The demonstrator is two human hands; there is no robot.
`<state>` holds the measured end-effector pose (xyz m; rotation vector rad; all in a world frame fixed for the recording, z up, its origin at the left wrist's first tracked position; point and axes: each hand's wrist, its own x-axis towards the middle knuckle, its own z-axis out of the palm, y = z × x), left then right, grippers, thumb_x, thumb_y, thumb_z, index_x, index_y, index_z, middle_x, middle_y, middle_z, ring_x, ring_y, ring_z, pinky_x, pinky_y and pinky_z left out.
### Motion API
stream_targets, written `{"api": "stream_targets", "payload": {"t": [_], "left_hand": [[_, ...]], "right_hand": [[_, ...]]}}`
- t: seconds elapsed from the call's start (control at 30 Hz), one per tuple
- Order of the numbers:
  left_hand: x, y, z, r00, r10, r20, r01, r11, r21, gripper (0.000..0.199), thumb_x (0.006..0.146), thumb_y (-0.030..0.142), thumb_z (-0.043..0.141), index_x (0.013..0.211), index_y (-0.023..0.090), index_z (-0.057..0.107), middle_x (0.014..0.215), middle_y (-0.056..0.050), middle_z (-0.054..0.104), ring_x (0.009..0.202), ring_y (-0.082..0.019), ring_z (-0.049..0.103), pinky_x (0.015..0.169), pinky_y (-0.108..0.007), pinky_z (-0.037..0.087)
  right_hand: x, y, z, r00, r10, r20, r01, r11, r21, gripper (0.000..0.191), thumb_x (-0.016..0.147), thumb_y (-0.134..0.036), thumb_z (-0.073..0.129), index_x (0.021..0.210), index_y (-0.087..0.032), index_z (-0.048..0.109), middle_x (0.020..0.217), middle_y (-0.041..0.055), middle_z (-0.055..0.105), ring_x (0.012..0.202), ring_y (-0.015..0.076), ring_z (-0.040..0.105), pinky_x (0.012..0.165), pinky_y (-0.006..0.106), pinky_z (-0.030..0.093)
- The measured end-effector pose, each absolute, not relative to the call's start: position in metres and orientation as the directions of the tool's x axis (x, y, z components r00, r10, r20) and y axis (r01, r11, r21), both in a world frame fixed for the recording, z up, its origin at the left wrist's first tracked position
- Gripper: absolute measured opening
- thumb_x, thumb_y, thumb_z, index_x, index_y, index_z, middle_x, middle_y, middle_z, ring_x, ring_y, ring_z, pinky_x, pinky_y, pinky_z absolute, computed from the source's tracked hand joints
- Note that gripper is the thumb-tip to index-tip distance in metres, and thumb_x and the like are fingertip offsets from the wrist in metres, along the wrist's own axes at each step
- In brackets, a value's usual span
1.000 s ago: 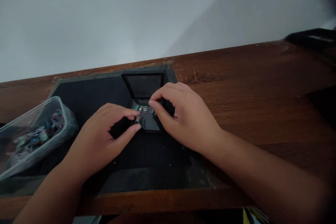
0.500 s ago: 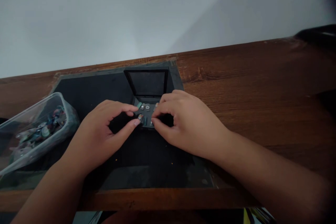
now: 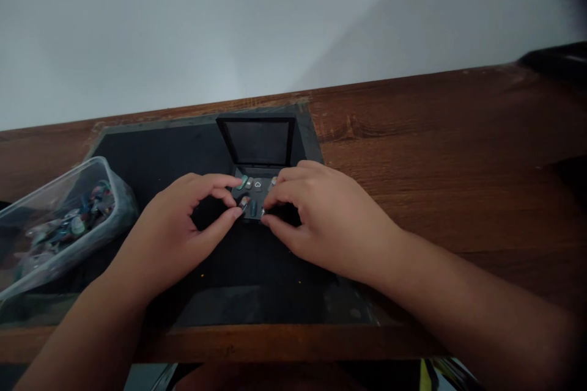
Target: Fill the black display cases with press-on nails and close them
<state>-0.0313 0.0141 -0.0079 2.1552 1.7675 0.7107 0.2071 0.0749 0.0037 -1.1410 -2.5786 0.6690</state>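
A small black box [image 3: 255, 167] lies with its hinged lid [image 3: 257, 142] raised. Inside are several small pieces, among them a green piece [image 3: 243, 182], a grey piece with a white heart outline [image 3: 257, 185], a dark blue-grey piece [image 3: 254, 208] and an orange-and-white piece [image 3: 244, 203]. At the box's left edge is my left hand [image 3: 183, 226], fingers curved and apart: the index tip by the green piece, the thumb by the orange-and-white one. Over the right side, my right hand [image 3: 321, 217] pinches a tiny silvery piece [image 3: 263, 212], partly hidden by the fingertips.
A clear plastic container [image 3: 117, 195] with many small glossy pieces [image 3: 77, 223] stands at the left. Beneath the box is a dark mat [image 3: 160, 149] on the wooden table [image 3: 435, 134]. A pale wall rises behind, and a dark object [image 3: 557, 64] sits at the far right.
My right fingertips have shifted slightly left, still pinched in the box, and the silvery piece shows more. My left hand has barely moved. The whole view has tilted a little.
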Motion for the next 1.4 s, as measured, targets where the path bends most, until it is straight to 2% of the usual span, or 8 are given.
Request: {"api": "stream_targets", "payload": {"t": [0.17, 0.3, 0.43, 0.67, 0.8, 0.97, 1.13, 1.4], "left_hand": [[-0.029, 0.015, -0.007, 0.116, 0.978, 0.171, 0.842, -0.188, 0.505, 0.029, 0.098, 0.041, 0.075, 0.125, 0.034, 0.082, 0.094, 0.001, 0.081, 0.084, -0.018, 0.074, 0.061, -0.026, 0.051], [-0.027, 0.015, -0.004, 0.085, 0.988, 0.132, 0.843, -0.142, 0.519, 0.028, 0.097, 0.045, 0.074, 0.120, 0.032, 0.083, 0.082, 0.003, 0.073, 0.071, -0.015, 0.066, 0.061, -0.028, 0.048], [-0.024, 0.016, -0.001, 0.083, 0.989, 0.119, 0.844, -0.133, 0.520, 0.028, 0.097, 0.046, 0.072, 0.118, 0.031, 0.084, 0.078, 0.003, 0.071, 0.069, -0.016, 0.063, 0.063, -0.030, 0.047], [-0.026, 0.013, -0.003, 0.085, 0.990, 0.115, 0.851, -0.132, 0.509, 0.030, 0.097, 0.048, 0.072, 0.120, 0.032, 0.084, 0.085, 0.000, 0.075, 0.074, -0.019, 0.067, 0.061, -0.030, 0.047], [-0.027, 0.012, -0.004, 0.083, 0.989, 0.124, 0.847, -0.136, 0.514, 0.030, 0.098, 0.050, 0.073, 0.121, 0.032, 0.083, 0.093, -0.001, 0.079, 0.079, -0.020, 0.070, 0.067, -0.033, 0.050], [-0.027, 0.012, -0.004, 0.065, 0.992, 0.104, 0.850, -0.110, 0.516, 0.029, 0.099, 0.050, 0.072, 0.119, 0.032, 0.083, 0.088, 0.000, 0.077, 0.073, -0.019, 0.066, 0.062, -0.032, 0.048], [-0.027, 0.012, -0.003, 0.053, 0.987, 0.150, 0.856, -0.122, 0.502, 0.028, 0.099, 0.047, 0.072, 0.120, 0.032, 0.082, 0.092, 0.000, 0.078, 0.079, -0.020, 0.069, 0.066, -0.033, 0.050], [-0.031, 0.009, -0.006, 0.053, 0.988, 0.147, 0.849, -0.122, 0.514, 0.029, 0.100, 0.049, 0.073, 0.123, 0.033, 0.082, 0.096, -0.001, 0.080, 0.084, -0.022, 0.071, 0.070, -0.035, 0.051]], "right_hand": [[0.208, 0.078, 0.003, -0.671, 0.741, 0.006, 0.643, 0.586, -0.493, 0.020, 0.099, -0.020, 0.073, 0.106, -0.022, 0.092, 0.103, 0.0077, 0.084, 0.100, 0.0292, 0.070, 0.085, 0.043, 0.051], [0.208, 0.078, 0.002, -0.668, 0.744, -0.009, 0.640, 0.568, -0.518, 0.021, 0.098, -0.019, 0.072, 0.107, -0.021, 0.091, 0.106, 0.0084, 0.085, 0.104, 0.0298, 0.072, 0.088, 0.043, 0.053], [0.207, 0.077, 0.000, -0.670, 0.742, 0.004, 0.620, 0.562, -0.548, 0.025, 0.097, -0.014, 0.069, 0.109, -0.020, 0.090, 0.107, 0.0088, 0.086, 0.105, 0.0295, 0.073, 0.090, 0.042, 0.054], [0.210, 0.079, -0.001, -0.685, 0.728, 0.033, 0.586, 0.576, -0.570, 0.028, 0.092, -0.005, 0.068, 0.101, -0.021, 0.089, 0.109, 0.0066, 0.087, 0.106, 0.0288, 0.072, 0.092, 0.041, 0.052], [0.212, 0.079, -0.001, -0.689, 0.719, 0.089, 0.543, 0.594, -0.594, 0.020, 0.086, -0.005, 0.070, 0.090, -0.021, 0.082, 0.096, 0.0045, 0.082, 0.096, 0.0250, 0.069, 0.081, 0.037, 0.048], [0.213, 0.077, 0.001, -0.632, 0.766, 0.120, 0.568, 0.563, -0.601, 0.019, 0.091, -0.013, 0.071, 0.103, -0.020, 0.084, 0.100, 0.0046, 0.083, 0.095, 0.0249, 0.070, 0.078, 0.036, 0.046], [0.210, 0.077, 0.000, -0.659, 0.749, 0.073, 0.606, 0.586, -0.538, 0.025, 0.095, -0.010, 0.068, 0.102, -0.022, 0.089, 0.106, 0.0068, 0.085, 0.102, 0.0283, 0.072, 0.084, 0.040, 0.050], [0.210, 0.075, -0.007, -0.682, 0.725, 0.097, 0.570, 0.609, -0.551, 0.027, 0.099, -0.008, 0.066, 0.102, -0.021, 0.090, 0.108, 0.0075, 0.087, 0.104, 0.0286, 0.074, 0.089, 0.040, 0.054]]}}
